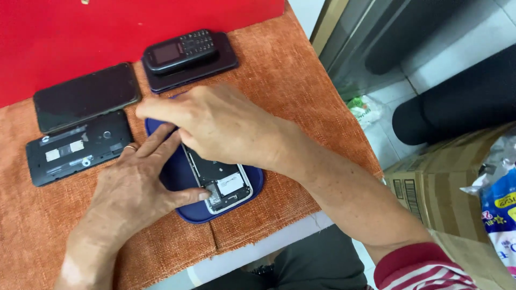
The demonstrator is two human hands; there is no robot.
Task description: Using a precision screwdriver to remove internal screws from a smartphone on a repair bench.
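Observation:
An opened phone (223, 185) with its back removed and inner parts showing lies on a dark blue mat (252, 188). My left hand (137, 188) presses flat on the mat, thumb touching the phone's lower end, a ring on one finger. My right hand (215, 121) reaches over the phone's upper half and covers it, fingers pointing left; whether it pinches anything is hidden.
An orange woven cloth (301, 86) covers the table. On it lie a black smartphone (86, 96), a phone back cover (78, 147), and a small keypad phone (180, 51) stacked on a dark phone. A red panel (80, 32) is behind. A cardboard box (446, 182) stands at the right.

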